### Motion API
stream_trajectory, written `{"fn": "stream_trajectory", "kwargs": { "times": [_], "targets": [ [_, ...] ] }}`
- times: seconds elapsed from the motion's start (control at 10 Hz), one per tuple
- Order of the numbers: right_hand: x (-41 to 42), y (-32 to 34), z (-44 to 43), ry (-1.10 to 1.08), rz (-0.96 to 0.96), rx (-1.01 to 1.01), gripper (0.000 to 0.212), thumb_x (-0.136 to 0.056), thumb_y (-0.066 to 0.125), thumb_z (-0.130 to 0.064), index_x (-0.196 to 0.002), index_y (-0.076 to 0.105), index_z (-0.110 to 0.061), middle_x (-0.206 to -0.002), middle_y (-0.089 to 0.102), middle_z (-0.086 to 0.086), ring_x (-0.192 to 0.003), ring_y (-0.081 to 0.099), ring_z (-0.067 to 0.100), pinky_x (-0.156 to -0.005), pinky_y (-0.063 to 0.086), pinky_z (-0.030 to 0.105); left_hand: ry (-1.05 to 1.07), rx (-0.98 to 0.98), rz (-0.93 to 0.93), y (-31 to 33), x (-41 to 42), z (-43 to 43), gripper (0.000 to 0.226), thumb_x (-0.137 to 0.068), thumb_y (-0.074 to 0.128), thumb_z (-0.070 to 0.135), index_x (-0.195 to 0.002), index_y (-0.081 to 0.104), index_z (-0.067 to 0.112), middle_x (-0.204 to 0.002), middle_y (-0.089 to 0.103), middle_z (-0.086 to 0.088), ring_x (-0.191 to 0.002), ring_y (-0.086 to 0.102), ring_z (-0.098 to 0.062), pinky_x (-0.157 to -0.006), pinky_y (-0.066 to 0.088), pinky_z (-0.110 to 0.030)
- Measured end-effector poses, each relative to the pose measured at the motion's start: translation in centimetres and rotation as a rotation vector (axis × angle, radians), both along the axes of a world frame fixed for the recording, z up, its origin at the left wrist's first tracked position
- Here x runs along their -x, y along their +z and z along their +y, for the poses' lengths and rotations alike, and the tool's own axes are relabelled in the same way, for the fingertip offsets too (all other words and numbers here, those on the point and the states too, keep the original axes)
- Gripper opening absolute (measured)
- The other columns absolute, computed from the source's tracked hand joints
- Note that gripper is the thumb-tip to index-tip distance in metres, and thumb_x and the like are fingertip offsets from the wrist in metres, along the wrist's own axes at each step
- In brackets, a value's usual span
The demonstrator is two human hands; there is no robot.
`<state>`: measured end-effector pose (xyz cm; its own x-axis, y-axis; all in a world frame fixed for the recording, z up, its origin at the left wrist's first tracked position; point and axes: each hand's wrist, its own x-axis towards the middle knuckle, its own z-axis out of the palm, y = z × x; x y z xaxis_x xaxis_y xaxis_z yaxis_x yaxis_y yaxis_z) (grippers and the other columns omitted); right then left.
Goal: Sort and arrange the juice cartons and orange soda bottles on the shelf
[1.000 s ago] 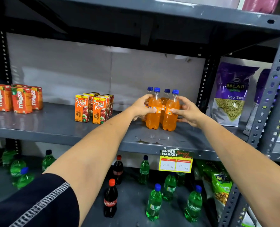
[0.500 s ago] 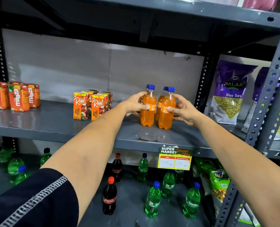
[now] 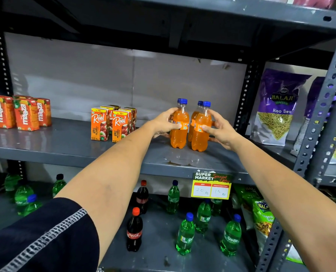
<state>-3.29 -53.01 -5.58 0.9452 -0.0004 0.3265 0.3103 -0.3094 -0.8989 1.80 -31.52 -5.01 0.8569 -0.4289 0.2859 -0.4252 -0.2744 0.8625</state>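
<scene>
the orange soda bottles [image 3: 190,124] stood upright on the middle shelf [image 3: 65,146], right of centre: clear plastic, bright orange drink, blue caps, an orange label band round each waist. i could make out three caps; one bottle stood a little apart on the left, two pressed close together on the right, one behind the other.

the left hand [image 3: 164,123] was wrapped round the left bottle at its label, thumb across the front, fingers behind. the right hand [image 3: 221,130] was clamped on the front bottle of the right pair, thumb on the label and fingers curled round its far side. all the bottles' bases rested on the shelf.

further left on the same shelf stood a tight cluster of apple juice cartons [image 3: 112,122], orange, printed "real" and "apple". well apart, at the far left, sat red-orange cartons [image 3: 20,112] reading "maaza".

a yellow price tag [image 3: 211,186] clipped to the shelf edge read "super market", "20 rs" and "15 rs". to the right a purple bag [image 3: 277,107] read "balaji" and "aloo sev". below stood green "sprite" bottles [image 3: 231,235] and "coca-cola" bottles [image 3: 134,230].
</scene>
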Motion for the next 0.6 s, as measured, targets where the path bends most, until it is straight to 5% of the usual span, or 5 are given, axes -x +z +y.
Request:
{"fn": "stream_trajectory", "kwargs": {
  "times": [0.3,0.4,0.6],
  "targets": [
    [0.4,0.8,0.1,-0.126,0.018,0.014,0.087,-0.080,0.071,-0.026,-0.147,0.016,-0.037,-0.154,0.026,0.012,-0.136,0.036,0.035,-0.107,0.034,0.059,0.069,-0.073,-0.110,-0.6,0.3,0.9,0.082,-0.086,0.067,0.020,-0.147,0.014,0.022,-0.149,0.031,-0.015,-0.136,0.032,-0.031,-0.102,0.036,-0.041],
    [1.3,1.2,0.5,-0.198,-0.037,0.053,0.088,-0.079,0.071,-0.037,-0.147,0.015,-0.034,-0.156,0.023,0.014,-0.138,0.033,0.035,-0.106,0.034,0.056,0.131,-0.076,-0.218,-0.5,0.5,2.1,0.082,-0.085,0.068,0.023,-0.147,0.015,0.023,-0.148,0.033,-0.015,-0.137,0.032,-0.027,-0.106,0.034,-0.039],
    [3.4,2.2,4.7,-0.618,-0.347,0.847,0.074,-0.089,0.050,-0.052,-0.149,0.020,-0.020,-0.155,0.024,0.014,-0.139,0.030,0.036,-0.108,0.034,0.053,0.538,-0.409,-0.706,1.4,3.1,7.3,0.068,-0.092,0.053,0.032,-0.148,0.015,0.025,-0.148,0.032,-0.018,-0.136,0.029,-0.034,-0.109,0.031,-0.051]
  ]
}}
